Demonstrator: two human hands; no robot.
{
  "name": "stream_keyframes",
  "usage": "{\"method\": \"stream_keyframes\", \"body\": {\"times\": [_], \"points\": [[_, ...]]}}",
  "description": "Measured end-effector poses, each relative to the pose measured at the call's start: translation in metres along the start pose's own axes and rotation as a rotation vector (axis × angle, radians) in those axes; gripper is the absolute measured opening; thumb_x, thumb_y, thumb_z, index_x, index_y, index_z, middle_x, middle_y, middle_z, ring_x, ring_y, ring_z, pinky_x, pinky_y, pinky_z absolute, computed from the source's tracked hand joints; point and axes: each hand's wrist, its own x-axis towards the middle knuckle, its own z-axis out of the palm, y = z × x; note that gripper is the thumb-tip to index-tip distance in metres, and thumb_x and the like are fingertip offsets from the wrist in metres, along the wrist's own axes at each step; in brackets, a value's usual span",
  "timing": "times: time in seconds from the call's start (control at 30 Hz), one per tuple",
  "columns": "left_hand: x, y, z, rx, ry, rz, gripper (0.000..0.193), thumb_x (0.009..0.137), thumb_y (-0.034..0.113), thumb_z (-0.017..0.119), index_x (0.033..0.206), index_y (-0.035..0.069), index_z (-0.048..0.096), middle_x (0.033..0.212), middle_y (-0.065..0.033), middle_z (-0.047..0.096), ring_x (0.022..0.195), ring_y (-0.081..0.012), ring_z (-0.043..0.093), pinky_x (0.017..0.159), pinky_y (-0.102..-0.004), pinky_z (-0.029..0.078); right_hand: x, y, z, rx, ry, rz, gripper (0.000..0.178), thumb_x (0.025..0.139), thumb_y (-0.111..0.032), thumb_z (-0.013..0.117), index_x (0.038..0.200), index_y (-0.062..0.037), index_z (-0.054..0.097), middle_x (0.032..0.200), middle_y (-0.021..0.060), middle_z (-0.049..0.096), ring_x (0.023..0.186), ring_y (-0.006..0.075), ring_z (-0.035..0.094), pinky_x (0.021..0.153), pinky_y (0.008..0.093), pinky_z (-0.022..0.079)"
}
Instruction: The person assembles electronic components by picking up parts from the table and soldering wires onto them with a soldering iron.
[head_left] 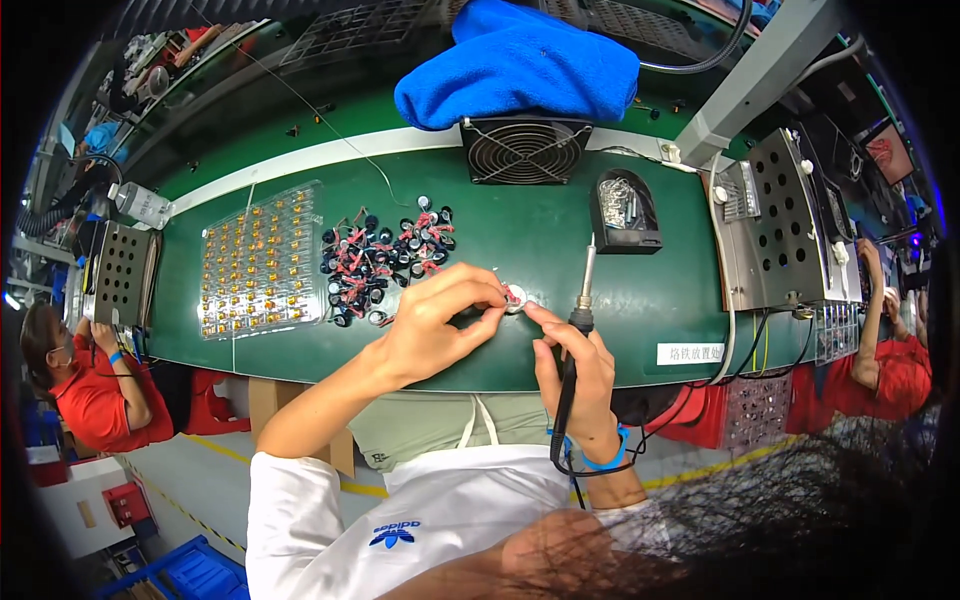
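Note:
Over the green bench mat (480, 225), my left hand (440, 325) pinches a small white round part with red wire (514, 297). Its finer detail is too small to make out. The fingers of my right hand (580, 370) are closed round a soldering iron (581, 318), whose metal tip points up and away from me. My right index finger reaches to the edge of the white part. Just left of my left hand lies a loose heap of small dark cylindrical components with red wires (375, 262).
A clear plastic tray (262, 262) of orange-gold parts lies at the left. A black fan (527, 152) stands at the back under a blue cloth (520, 68). Right of it sits a black box of metal bits (627, 215). Metal perforated housings (785, 215) flank the bench; red-clothed people work at both sides.

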Motion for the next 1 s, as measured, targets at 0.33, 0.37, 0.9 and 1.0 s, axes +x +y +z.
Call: {"method": "stream_keyframes", "body": {"times": [0.33, 0.37, 0.9, 1.0], "points": [[-0.009, -0.002, -0.005, 0.233, -0.068, 0.325, 0.02, 0.078, 0.003, 0.082, 0.093, 0.003, 0.069, 0.098, -0.0084, 0.068, 0.079, -0.0267, 0.069, 0.067, -0.0356, 0.058, 0.006, -0.011, 0.003, -0.322, -0.2, -0.092, 0.032, 0.085, 0.001, 0.075, 0.113, -0.0064, 0.063, 0.128, 0.0102, 0.073, 0.093, 0.0318, 0.065, 0.082, 0.0426, 0.053], [-0.01, -0.001, -0.007, 0.261, -0.118, 0.338, 0.02, 0.079, 0.004, 0.083, 0.093, 0.003, 0.069, 0.097, -0.008, 0.068, 0.078, -0.0269, 0.069, 0.067, -0.0354, 0.057, 0.007, -0.014, 0.001, -0.363, -0.209, -0.092, 0.031, 0.084, 0.001, 0.076, 0.112, -0.0064, 0.064, 0.128, 0.0097, 0.073, 0.095, 0.032, 0.065, 0.082, 0.0428, 0.053], [-0.067, -0.012, -0.197, 0.736, -0.125, -0.318, 0.019, 0.089, 0.005, 0.076, 0.108, 0.005, 0.075, 0.1, -0.0123, 0.074, 0.093, -0.0326, 0.07, 0.082, -0.0418, 0.057, -0.003, -0.001, 0.003, -0.025, -0.053, -0.07, 0.041, 0.09, 0.005, 0.072, 0.127, 0.0001, 0.056, 0.134, 0.0214, 0.069, 0.092, 0.0334, 0.066, 0.077, 0.0384, 0.055], [-0.072, -0.005, -0.196, 0.757, -0.144, -0.284, 0.02, 0.088, 0.005, 0.076, 0.108, 0.006, 0.075, 0.101, -0.0119, 0.074, 0.093, -0.0326, 0.07, 0.082, -0.042, 0.057, -0.004, -0.001, 0.003, -0.034, -0.063, -0.064, 0.043, 0.089, 0.005, 0.073, 0.128, -0.0002, 0.056, 0.134, 0.0195, 0.069, 0.085, 0.0295, 0.063, 0.076, 0.0376, 0.053]]}}
